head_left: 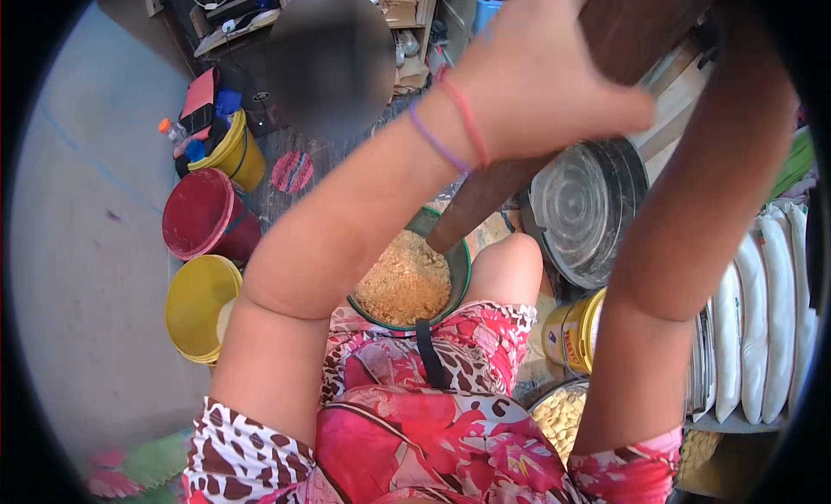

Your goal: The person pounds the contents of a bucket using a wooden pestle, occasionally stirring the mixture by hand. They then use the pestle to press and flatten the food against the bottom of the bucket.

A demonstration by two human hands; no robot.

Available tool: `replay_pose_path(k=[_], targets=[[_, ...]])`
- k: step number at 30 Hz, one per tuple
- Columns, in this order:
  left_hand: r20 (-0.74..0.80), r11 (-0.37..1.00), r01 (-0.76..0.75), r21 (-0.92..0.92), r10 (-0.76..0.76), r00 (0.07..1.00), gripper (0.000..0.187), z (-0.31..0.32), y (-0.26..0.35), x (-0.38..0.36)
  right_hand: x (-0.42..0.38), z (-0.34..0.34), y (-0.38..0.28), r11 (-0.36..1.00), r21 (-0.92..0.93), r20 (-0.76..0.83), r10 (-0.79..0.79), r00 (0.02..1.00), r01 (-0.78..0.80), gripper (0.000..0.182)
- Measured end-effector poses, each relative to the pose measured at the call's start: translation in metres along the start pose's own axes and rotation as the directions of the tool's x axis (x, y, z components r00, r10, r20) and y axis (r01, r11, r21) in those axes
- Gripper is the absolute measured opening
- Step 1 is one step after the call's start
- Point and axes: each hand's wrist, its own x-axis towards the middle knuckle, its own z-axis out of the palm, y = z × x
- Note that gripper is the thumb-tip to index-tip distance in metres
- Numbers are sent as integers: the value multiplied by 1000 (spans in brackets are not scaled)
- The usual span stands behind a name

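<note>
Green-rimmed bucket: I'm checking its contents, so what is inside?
The green-rimmed bucket holds crumbly tan material; a dark wooden pole slants down to it. Anything beneath that surface, bucket bottom included, is covered.

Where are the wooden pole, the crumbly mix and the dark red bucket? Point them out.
Wooden pole (486, 196): head view, on its lower shaft.
Crumbly mix (402, 283): head view, middle of its surface.
Dark red bucket (241, 237): head view, outer wall.
</note>
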Motion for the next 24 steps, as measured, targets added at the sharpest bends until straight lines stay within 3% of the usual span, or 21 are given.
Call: replay_pose_path(k=[2,4,5,6,7,8,9,10,11,12,13,15,20,21,22,23,24], targets=[[3,844,-33,-535,41,999,21,-18,30,4,5,3,2,999,-25,6,31,999,-31,40],[-33,996,-8,-90,5,999,62,9,-8,1,-6,-7,11,996,-72,-3,59,998,-59,49],[-82,997,-30,-72,24,996,61,24,-32,-18,-15,-14,23,987,-119,-30,102,994,-105,55],[2,990,84,-112,-85,996,68,36,-53,-48,-42,-27,41,961,-217,-62,160,985,-170,61],[38,958,97,-271,-90,995,76,56,-91,-85,-101,-36,67,921,-274,-104,259,960,-278,67],[97,929,304,-213,-289,952,64,86,-151,-141,-179,-42,89,880,-222,-116,403,908,-419,73],[169,824,524,-215,-497,851,64,115,-210,-208,-272,-47,117,804,-368,-65,479,876,-467,84],[393,583,743,-328,-631,669,67,115,-232,-253,-342,-42,129,777,-357,-144,503,852,-519,66],[315,667,703,-248,-630,709,67,121,-240,-284,-339,-38,118,742,-114,-184,637,748,-661,64],[253,732,666,-146,-623,740,66,121,-243,-301,-344,-41,115,674,-35,-155,726,670,-738,60],[260,737,662,-135,-618,742,66,119,-245,-295,-340,-43,110,671,-20,-135,732,667,-741,59],[208,724,597,-346,-561,801,65,125,-240,-279,-344,-45,103,661,-11,-116,744,658,-750,58],[346,754,619,-219,-534,772,63,111,-214,-224,-342,-41,95,732,-291,-94,619,780,-616,69],[298,804,526,-276,-449,842,60,112,-210,-216,-334,-40,93,728,-222,-96,646,758,-649,73],[247,845,426,-324,-359,900,56,113,-206,-208,-319,-47,96,769,-230,-52,602,796,-597,74],[220,784,469,-406,-415,883,58,96,-163,-181,-284,-49,84,799,-237,-13,566,824,-553,74],[229,852,442,-280,-388,893,61,91,-155,-163,-247,-45,70,831,-195,-13,529,849,-521,73]])
